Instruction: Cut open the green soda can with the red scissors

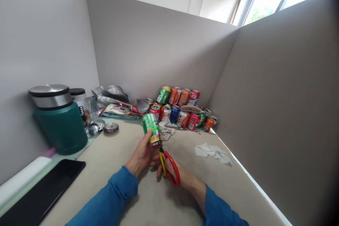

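Note:
My left hand (143, 155) is wrapped round the lower part of a green and yellow drink can (150, 124), which it holds tilted above the table. My right hand (173, 171) grips a pair of scissors (174, 170) with one red and one yellow handle loop. The dark blades point up and lie against the can's right side. Whether the blades are inside the metal I cannot tell. Beyond the can, a crumpled white tissue (167, 132) lies on the table.
Several drink cans (182, 117) are stacked at the back. Cut metal sheets (109, 94) and can ends (110, 128) lie back left. A green jar (60, 123) and a black phone-like slab (45, 190) stand and lie at left. Another tissue (213, 153) lies right.

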Demonstrator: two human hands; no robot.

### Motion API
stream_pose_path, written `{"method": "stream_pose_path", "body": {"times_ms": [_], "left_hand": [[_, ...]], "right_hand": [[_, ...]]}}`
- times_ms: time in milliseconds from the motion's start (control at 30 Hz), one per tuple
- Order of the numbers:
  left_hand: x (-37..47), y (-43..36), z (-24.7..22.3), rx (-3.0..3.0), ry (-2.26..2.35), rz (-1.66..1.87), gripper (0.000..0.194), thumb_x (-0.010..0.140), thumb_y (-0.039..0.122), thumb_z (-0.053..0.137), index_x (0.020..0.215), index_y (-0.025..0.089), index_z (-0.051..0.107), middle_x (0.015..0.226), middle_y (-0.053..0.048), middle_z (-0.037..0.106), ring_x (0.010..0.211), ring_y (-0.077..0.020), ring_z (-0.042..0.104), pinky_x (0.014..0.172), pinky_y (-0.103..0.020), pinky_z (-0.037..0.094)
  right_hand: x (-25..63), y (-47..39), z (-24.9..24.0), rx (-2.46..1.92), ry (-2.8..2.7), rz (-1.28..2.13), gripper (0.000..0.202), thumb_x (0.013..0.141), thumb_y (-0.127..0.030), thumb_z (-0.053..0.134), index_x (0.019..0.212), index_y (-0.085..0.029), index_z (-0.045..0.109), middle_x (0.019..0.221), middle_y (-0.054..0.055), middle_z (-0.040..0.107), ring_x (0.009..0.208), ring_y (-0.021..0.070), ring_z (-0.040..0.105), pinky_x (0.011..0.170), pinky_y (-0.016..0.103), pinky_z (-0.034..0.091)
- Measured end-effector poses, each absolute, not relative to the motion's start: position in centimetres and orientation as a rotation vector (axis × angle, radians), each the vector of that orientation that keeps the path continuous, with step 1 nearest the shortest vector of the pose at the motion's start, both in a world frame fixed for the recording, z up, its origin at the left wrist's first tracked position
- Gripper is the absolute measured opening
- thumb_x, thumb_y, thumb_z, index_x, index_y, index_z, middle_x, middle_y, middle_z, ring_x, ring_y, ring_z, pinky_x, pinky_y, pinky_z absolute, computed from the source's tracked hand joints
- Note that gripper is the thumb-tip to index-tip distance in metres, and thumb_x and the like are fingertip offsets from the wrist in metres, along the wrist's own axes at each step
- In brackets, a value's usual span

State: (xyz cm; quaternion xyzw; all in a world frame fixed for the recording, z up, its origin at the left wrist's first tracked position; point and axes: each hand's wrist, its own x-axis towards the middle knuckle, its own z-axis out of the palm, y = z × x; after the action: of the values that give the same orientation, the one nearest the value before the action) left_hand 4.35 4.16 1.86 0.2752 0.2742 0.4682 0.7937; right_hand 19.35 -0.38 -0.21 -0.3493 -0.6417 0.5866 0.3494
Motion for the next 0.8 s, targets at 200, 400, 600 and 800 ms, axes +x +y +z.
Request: {"method": "stream_pose_path", "body": {"times_ms": [200,400,600,800], "left_hand": [[4.4,4.0,2.1,0.616,0.625,0.991,0.064,0.075,0.071,0.059,0.113,0.02,0.058,0.067,0.0,0.061,0.032,-0.0087,0.04,0.028,-0.02,0.022],[4.5,4.2,2.0,0.6,0.63,1.128,0.058,0.072,0.055,0.074,0.114,0.02,0.057,0.072,-0.001,0.065,0.05,-0.0139,0.059,0.042,-0.022,0.042],[4.5,4.5,1.9,0.696,0.64,1.254,0.045,0.073,0.044,0.077,0.106,0.019,0.062,0.087,-0.006,0.071,0.067,-0.0164,0.066,0.061,-0.027,0.053],[4.2,5.2,1.4,0.773,0.643,1.367,0.043,0.069,0.04,0.08,0.103,0.016,0.066,0.095,-0.009,0.072,0.082,-0.0221,0.067,0.073,-0.033,0.054]], "right_hand": [[19.6,-0.4,-0.4,-0.87,-1.701,1.515,0.073,0.082,-0.082,0.04,0.112,-0.019,0.06,0.101,0.01,0.068,0.059,0.0133,0.058,0.059,0.028,0.044],[19.9,-0.2,-1.0,-0.875,-1.697,1.516,0.067,0.089,-0.076,0.036,0.115,-0.019,0.059,0.088,0.006,0.068,0.055,0.0129,0.055,0.057,0.028,0.043],[19.3,-0.4,-0.9,-0.933,-1.668,1.49,0.066,0.086,-0.078,0.04,0.108,-0.019,0.058,0.092,0.005,0.065,0.053,0.0106,0.055,0.053,0.025,0.042],[18.7,-0.3,-1.2,-1.029,-1.686,1.3,0.066,0.087,-0.078,0.04,0.089,-0.015,0.061,0.068,0.0,0.054,0.056,0.0118,0.054,0.055,0.024,0.042]]}}
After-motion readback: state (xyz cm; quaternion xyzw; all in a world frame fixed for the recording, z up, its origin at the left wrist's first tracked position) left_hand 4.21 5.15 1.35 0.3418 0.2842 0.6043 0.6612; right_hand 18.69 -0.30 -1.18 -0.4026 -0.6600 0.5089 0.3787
